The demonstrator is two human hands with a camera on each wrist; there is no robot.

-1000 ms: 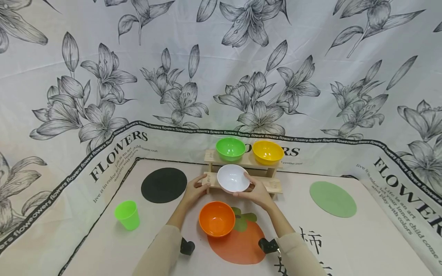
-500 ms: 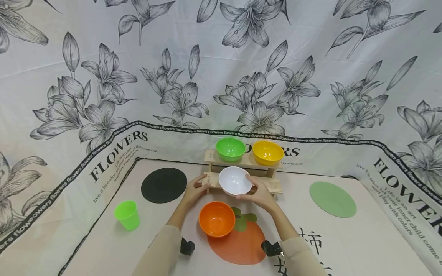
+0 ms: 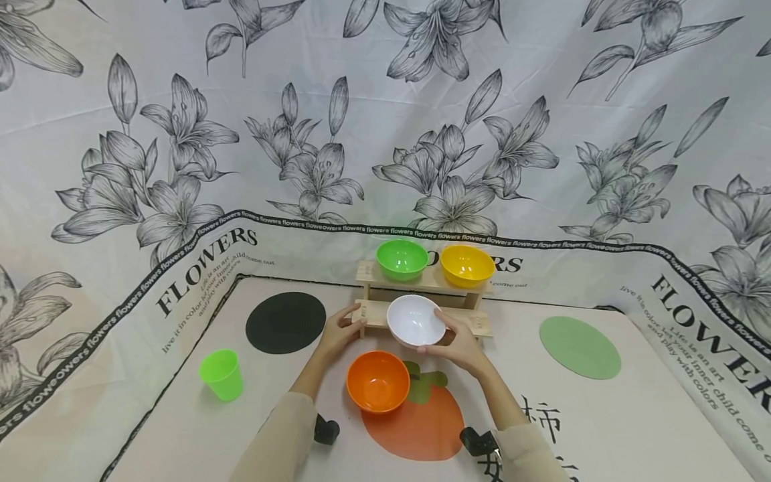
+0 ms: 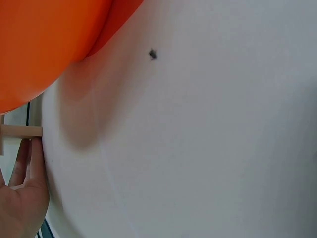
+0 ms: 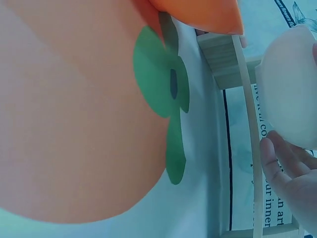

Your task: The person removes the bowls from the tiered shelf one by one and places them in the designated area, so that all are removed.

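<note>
Across the tabletop (image 3: 632, 415) we distinguish, in order of size, the following. The wooden rack (image 3: 474, 301) stands at the middle of the far edge, with two tiers. A black disc (image 3: 286, 323) lies near the far left corner, a pale green disc (image 3: 580, 347) towards the far right one. The orange bowl (image 3: 378, 381) sits on the tabletop in front of the rack, untouched by either hand.

The white bowl (image 3: 415, 321) is at the front edge of the lower board (image 3: 376, 313), near its middle; whether it bears on the wood we cannot tell. The right hand (image 3: 460, 345) pinches its right rim between thumb and fingers. The left hand (image 3: 337, 333), partly open, touches the rack's left end; whether it closes round the wood is unclear.

On the upper board (image 3: 430, 278), the green bowl (image 3: 402, 261) stands near the left end and the yellow bowl (image 3: 467, 266) near the right. The green cup (image 3: 221, 375) stands near the tabletop's left edge. We judge two bowls settled, the white one partway, its release not yet made, and the orange one still off the rack.
</note>
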